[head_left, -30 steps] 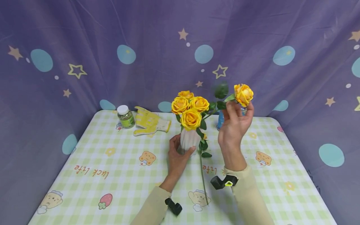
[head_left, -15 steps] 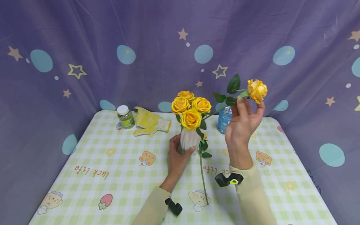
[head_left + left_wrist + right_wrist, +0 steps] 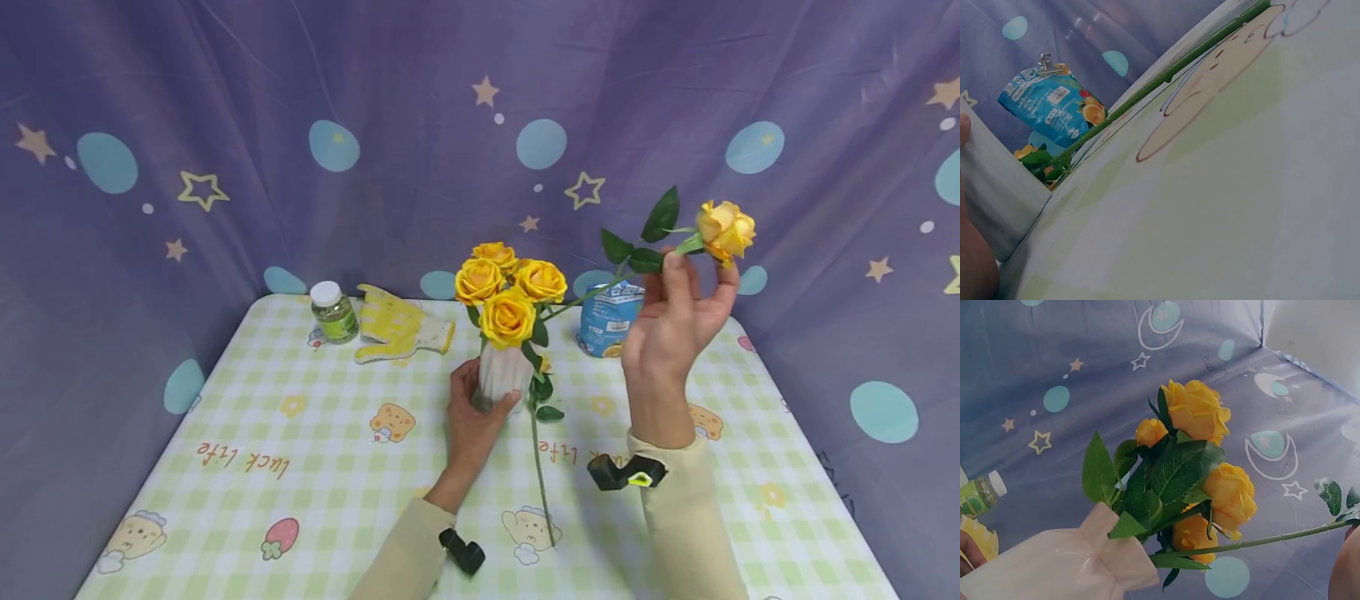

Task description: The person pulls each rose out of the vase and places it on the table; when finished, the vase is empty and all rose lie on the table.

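A white fluted vase (image 3: 504,375) stands at mid-table holding several yellow roses (image 3: 508,317). My left hand (image 3: 474,429) grips its lower body, thumb on the near side. To the right and higher up, my right hand (image 3: 670,333) pinches the stem of another yellow rose (image 3: 724,230) just beneath the bloom. That rose leans far out to the right; in the right wrist view its stem (image 3: 1266,540) runs down to the vase mouth. One more rose lies on the table right of the vase, its long bare stem (image 3: 1166,76) toward me and its bloom mostly hidden.
Behind and left are a white-capped jar (image 3: 334,313) and a yellow-and-white work glove (image 3: 397,323). A blue pouch (image 3: 606,321) stands at the back right, with a clip on top in the left wrist view. A purple curtain (image 3: 420,100) borders the checked tablecloth (image 3: 330,500).
My right hand has moved right and slightly up, bending the pinched rose outward from the bunch. The blue pouch has come into fuller view. My left hand and the vase stay put.
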`<action>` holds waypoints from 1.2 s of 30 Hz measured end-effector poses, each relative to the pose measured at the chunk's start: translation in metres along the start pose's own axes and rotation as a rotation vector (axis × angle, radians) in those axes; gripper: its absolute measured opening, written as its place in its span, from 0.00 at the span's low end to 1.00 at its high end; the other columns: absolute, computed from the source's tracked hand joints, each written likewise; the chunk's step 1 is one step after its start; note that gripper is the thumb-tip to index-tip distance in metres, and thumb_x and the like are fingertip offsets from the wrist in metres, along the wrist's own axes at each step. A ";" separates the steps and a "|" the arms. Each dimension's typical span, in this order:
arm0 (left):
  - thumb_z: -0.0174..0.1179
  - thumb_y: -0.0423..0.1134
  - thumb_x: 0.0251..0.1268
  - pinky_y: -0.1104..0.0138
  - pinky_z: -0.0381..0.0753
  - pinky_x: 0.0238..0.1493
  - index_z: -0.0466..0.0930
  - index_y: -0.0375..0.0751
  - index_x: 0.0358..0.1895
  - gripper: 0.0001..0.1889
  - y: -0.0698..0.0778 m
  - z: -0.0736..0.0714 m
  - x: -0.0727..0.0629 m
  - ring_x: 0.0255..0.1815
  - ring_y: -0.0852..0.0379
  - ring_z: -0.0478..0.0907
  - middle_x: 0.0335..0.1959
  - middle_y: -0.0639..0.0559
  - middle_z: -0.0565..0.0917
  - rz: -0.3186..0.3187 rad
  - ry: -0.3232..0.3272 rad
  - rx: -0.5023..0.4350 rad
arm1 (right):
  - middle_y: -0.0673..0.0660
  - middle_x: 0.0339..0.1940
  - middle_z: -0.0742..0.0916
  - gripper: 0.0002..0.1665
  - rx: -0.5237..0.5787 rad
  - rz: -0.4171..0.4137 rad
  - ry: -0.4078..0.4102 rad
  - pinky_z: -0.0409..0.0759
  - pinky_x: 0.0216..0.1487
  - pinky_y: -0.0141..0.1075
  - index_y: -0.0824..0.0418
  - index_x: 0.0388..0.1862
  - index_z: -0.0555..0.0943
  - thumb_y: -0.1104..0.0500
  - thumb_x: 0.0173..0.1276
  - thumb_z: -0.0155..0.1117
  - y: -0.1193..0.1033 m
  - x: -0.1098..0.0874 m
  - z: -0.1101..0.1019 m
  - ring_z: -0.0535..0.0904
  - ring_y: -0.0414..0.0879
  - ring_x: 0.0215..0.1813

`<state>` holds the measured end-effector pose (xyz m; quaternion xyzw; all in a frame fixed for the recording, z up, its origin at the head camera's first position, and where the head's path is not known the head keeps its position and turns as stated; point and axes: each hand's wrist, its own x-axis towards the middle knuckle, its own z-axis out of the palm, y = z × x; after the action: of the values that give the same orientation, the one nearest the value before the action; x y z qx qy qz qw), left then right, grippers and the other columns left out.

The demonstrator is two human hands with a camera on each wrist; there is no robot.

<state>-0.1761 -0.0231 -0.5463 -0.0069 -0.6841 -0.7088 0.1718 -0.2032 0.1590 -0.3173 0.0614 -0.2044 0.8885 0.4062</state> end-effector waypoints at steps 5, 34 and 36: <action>0.82 0.38 0.64 0.43 0.67 0.81 0.72 0.46 0.75 0.38 0.000 0.000 0.000 0.77 0.49 0.75 0.73 0.48 0.82 0.001 -0.004 0.002 | 0.66 0.41 0.86 0.29 -0.009 -0.011 0.033 0.92 0.43 0.39 0.67 0.65 0.73 0.81 0.71 0.69 -0.003 0.005 -0.001 0.89 0.53 0.36; 0.82 0.37 0.64 0.43 0.66 0.81 0.72 0.44 0.75 0.38 0.001 -0.001 0.000 0.78 0.48 0.75 0.73 0.47 0.82 0.008 -0.006 -0.004 | 0.66 0.38 0.87 0.27 -0.013 -0.092 0.079 0.90 0.44 0.42 0.65 0.65 0.75 0.79 0.71 0.69 -0.032 0.034 -0.018 0.88 0.55 0.37; 0.82 0.37 0.64 0.43 0.67 0.80 0.72 0.44 0.75 0.38 0.001 -0.001 0.000 0.78 0.48 0.75 0.73 0.47 0.82 0.010 -0.006 -0.004 | 0.67 0.40 0.86 0.28 -0.029 -0.067 0.075 0.91 0.42 0.42 0.66 0.65 0.74 0.79 0.70 0.70 -0.032 0.033 -0.021 0.88 0.55 0.37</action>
<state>-0.1757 -0.0236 -0.5457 -0.0127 -0.6830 -0.7094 0.1734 -0.1998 0.2094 -0.3170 0.0292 -0.1999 0.8730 0.4440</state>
